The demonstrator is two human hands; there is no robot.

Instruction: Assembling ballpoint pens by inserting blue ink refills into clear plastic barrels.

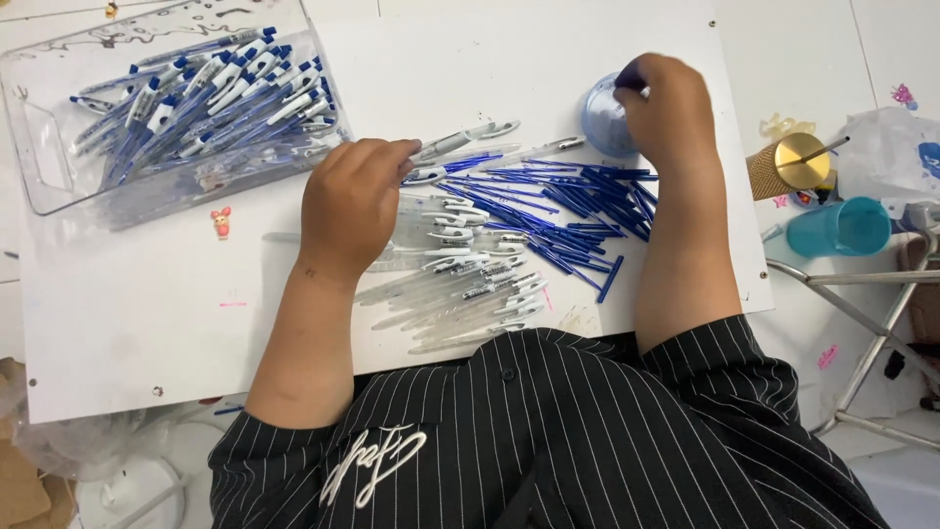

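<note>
**Pen parts on a white work board, seen from the head camera**

The left hand [351, 204] rests knuckles-up near the middle of the white board [127, 323], its fingers curled and pointing toward a clear pen barrel [460, 142] that lies just beyond the fingertips; whether the fingertips actually pinch that barrel cannot be told, since the back of the hand hides them. The right hand [668, 110] is raised at the far edge of the board, fingers bunched together over a small blue cup [602, 120] — a dark blue piece shows at the fingertips, but it is too small to identify.

Between the two hands lie two heaps that touch one another. The heap of blue refills [568, 211] spreads beside the right forearm, thin blue rods crossing at many angles. The heap of clear barrels [460, 284] lies nearer the body, just beside the left wrist, most of them roughly parallel.

At the board's far left corner stands a clear plastic tray [49, 167], holding a pile of assembled blue-and-white pens [211, 93]. A small pink figure [221, 221] sits on the board just in front of the tray.

Off the board to the right are a teal cup [840, 227], a gold-coloured lidded cup [791, 165] and the metal legs of a stool [871, 323]. The person wears a black pinstriped shirt [548, 441].
</note>
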